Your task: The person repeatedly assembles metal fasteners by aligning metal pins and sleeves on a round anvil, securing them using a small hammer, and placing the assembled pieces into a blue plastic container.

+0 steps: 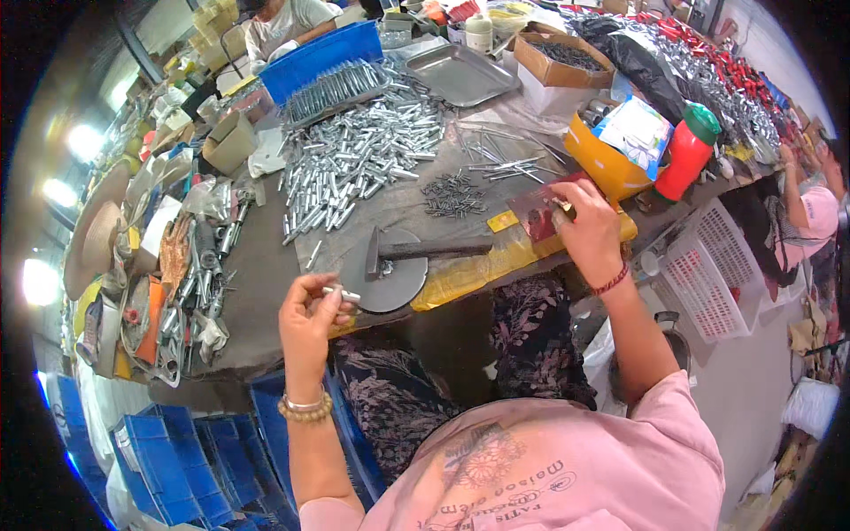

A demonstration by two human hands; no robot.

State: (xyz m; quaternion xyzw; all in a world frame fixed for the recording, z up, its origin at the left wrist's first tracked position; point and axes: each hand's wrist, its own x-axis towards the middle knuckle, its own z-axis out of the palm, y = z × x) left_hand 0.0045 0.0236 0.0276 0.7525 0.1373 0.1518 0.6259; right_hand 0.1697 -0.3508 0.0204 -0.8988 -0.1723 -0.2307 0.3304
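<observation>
My left hand (308,326) pinches a short silver metal tube (343,294) between thumb and fingers, just left of a round grey metal plate (394,296). A hammer (434,249) lies across that plate, its handle pointing right. Over a dark red sheet (537,212), my right hand (591,232) is closed at the fingertips; whatever small thing sits there is too small to name. A heap of similar silver tubes (354,159) spreads beyond the plate. To its right lies a small pile of dark pins (453,195), with several long thin rods (513,164) farther back.
Behind the heap stand a blue bin (323,60) and a metal tray (462,74). A yellow container (598,164) and a red bottle with a green lid (686,155) stand at the right. Tools (208,257) clutter the left. Other people sit at the far left and far right.
</observation>
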